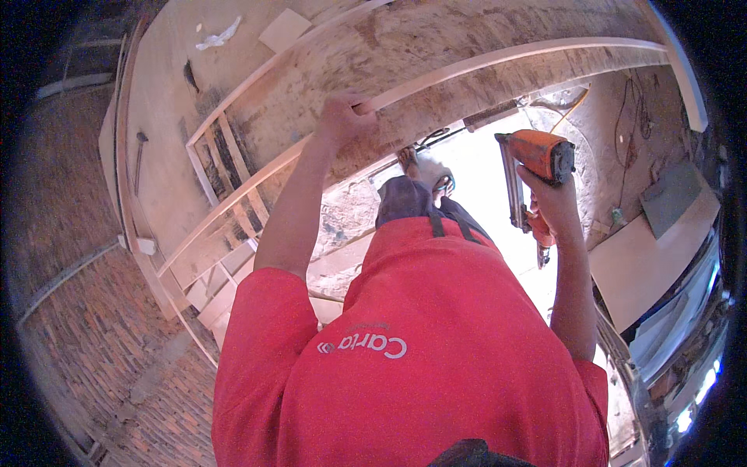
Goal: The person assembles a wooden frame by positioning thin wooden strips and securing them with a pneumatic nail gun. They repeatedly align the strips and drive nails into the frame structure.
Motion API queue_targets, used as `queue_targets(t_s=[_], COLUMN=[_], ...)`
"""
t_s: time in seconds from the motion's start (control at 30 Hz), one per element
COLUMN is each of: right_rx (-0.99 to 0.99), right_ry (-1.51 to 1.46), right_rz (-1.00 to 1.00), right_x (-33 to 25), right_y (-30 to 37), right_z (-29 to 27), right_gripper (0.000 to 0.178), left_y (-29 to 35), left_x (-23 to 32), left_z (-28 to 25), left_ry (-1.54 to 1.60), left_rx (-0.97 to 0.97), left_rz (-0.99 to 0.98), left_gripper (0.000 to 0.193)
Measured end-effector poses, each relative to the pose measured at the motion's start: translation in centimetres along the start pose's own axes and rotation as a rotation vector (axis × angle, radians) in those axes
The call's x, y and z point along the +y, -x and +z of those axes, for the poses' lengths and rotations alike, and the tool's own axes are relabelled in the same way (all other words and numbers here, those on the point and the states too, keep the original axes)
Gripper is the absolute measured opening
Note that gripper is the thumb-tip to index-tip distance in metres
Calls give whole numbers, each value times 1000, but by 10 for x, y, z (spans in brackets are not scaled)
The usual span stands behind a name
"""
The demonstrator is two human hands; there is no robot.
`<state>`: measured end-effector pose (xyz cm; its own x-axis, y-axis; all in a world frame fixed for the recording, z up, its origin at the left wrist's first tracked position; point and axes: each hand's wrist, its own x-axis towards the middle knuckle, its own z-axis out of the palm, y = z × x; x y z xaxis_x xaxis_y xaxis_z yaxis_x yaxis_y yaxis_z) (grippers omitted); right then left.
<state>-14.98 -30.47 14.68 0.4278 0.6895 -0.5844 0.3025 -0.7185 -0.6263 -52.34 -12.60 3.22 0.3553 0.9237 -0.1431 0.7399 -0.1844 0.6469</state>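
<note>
Left hand [342, 117] grips the wooden batten [467, 66]; right hand [548, 194] holds the orange nail gun [537, 159].

support: chipboard panel [436, 47] | on it: curved pale wooden strip [506, 56], slatted wooden frame [233, 171]

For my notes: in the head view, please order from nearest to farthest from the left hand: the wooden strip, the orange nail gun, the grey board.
1. Wooden strip, under the left hand.
2. Orange nail gun, right, in the right hand.
3. Grey board, far right.
</note>
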Motion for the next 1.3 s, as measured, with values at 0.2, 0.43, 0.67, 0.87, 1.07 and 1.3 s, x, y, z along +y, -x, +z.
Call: queue_targets(t_s=[0.2,0.43,0.67,0.87,1.07,1.3], right_rx=[-1,61,-82,-141,-203,-196], right_ry=[-4,-10,30,102,176,255], right_rz=[33,-163,-60,-116,-66,-80], right_x=[19,1,-86,-136,-159,-157], right_y=[13,9,-6,-24,-26,-31], right_z=[-5,28,92,123,135,139], right_gripper=[27,31,29,53,51,48], left_y=[-4,-4,-7,-12,-10,-11], left_x=[3,5,-13,-26,-28,-30], left_z=[-10,-9,9,16,18,21], left_ry=[32,85,119,65,29,46], left_rx=[-10,10,41,69,63,68], left_rz=[67,72,171,258,252,282], left_gripper=[24,24,16,19,19,17])
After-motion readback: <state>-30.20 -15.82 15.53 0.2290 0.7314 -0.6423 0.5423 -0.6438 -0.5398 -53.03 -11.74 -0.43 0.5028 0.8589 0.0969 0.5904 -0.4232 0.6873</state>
